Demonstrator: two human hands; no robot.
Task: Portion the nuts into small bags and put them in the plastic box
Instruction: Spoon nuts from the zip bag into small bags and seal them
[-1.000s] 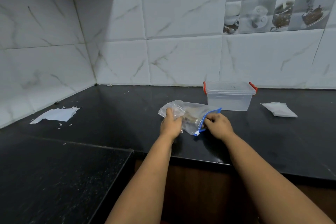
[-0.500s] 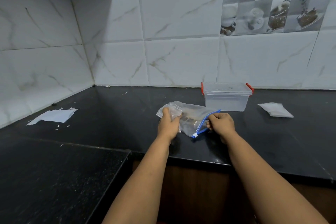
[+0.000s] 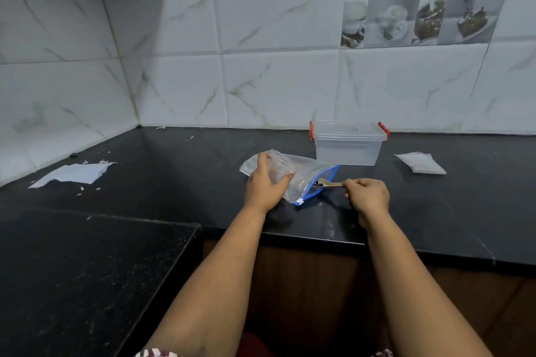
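A clear zip bag (image 3: 310,175) with a blue zipper edge lies on the black counter (image 3: 179,171), a few nuts faintly visible inside. My left hand (image 3: 265,182) grips the bag's closed end. My right hand (image 3: 367,195) holds a small wooden spoon (image 3: 329,182) by its handle, the spoon's bowl at the bag's open mouth. Just behind the bag stands the clear plastic box (image 3: 348,143) with red clips, its lid on. A flat stack of small bags (image 3: 420,163) lies to the right of the box.
A torn white paper (image 3: 72,174) with scraps around it lies at the far left of the counter. Tiled walls close the back and left. The counter's front edge runs just under my forearms, with a lower black surface (image 3: 87,275) at the left.
My right hand has pulled away to the right from the bag's mouth, drawing a wooden spoon out with it. My left hand has shifted its hold on the bag's closed end.
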